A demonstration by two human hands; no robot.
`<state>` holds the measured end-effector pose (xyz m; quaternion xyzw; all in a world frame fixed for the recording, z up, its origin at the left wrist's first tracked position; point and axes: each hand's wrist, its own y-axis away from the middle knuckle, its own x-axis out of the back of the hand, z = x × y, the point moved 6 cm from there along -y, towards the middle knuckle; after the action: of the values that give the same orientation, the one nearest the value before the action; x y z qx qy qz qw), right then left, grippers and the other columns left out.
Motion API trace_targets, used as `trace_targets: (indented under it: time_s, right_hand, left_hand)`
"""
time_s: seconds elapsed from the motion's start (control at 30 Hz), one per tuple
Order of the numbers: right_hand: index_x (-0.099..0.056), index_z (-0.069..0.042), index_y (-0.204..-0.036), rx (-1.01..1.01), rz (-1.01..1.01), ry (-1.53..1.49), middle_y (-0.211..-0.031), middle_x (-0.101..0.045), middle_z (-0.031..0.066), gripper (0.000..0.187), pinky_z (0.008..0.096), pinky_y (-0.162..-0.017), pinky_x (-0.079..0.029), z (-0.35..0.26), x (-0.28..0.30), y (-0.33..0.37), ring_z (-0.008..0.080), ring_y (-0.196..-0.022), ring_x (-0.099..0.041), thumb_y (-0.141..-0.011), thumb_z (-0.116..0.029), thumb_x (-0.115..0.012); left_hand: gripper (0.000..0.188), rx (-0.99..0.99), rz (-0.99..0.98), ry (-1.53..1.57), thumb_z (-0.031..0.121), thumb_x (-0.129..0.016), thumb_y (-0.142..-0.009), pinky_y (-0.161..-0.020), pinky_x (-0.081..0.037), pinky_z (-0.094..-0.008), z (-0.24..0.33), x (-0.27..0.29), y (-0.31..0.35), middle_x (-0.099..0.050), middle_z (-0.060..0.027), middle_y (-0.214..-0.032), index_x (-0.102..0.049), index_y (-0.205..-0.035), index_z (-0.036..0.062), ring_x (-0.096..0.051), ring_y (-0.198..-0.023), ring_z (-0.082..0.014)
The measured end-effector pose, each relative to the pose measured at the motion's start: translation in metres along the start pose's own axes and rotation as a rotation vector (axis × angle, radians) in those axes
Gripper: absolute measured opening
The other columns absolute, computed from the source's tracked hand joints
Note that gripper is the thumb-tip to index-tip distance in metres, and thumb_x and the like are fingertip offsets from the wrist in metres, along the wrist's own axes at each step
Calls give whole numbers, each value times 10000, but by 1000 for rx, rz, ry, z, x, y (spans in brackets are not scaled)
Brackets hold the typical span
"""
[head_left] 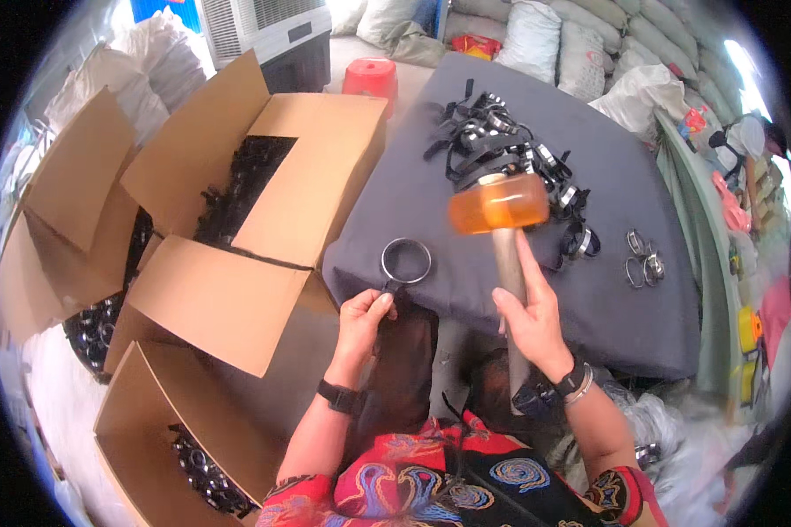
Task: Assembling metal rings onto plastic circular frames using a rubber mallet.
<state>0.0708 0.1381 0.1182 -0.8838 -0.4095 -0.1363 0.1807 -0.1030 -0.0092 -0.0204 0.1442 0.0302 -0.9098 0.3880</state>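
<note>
Between the thumb and fingers of my left hand (365,318) is a round metal ring with a black tab (406,261), held upright at the table's near edge. My fingers cover the tab's lower part. My right hand (536,323) grips the wooden handle of a mallet (498,205); its amber, see-through head is raised over the table. Beyond that head lies a pile of black straps and metal rings (492,136), partly hidden by it. A few loose metal rings (645,259) rest apart from the pile, at the right.
A grey cloth covers the table (387,198). Left of it, an open cardboard box (312,189) holds black parts, and another box (149,439) stands lower down with ring pieces. A red stool (370,81), an air cooler (268,31) and stacked sacks (532,39) are behind.
</note>
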Motion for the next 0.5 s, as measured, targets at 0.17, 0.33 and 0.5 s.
trace_targets:
  time_s: [0.17,0.33,0.5]
  right_hand:
    - [-232,-103,-1468,101,-163,161,-1202,-567,257,719,315,-801,-495,23,-20,24,260,-934,-661,-830,-45,-559]
    - [-271,-137,-1458,196,-226,286,-1054,-621,216,712,386,-740,-517,5,-29,44,345,-835,-647,-824,-106,-593]
    - [-305,-212,-1449,343,-338,530,-722,-567,154,714,461,-579,-497,-18,-50,27,344,-619,-590,-808,-180,-618]
  left_hand:
    - [183,12,30,-69,138,-581,-899,-679,-427,-256,-3,2,-9,-614,-15,-710,-610,-746,41,-536,-679,-94]
    - [181,-7,-21,43,144,-592,-895,-671,-424,-247,0,-4,6,-610,-7,-713,-609,-751,36,-527,-681,-84]
    - [182,4,38,35,133,-587,-902,-658,-438,-247,-12,4,0,-610,-12,-701,-614,-754,31,-539,-670,-87]
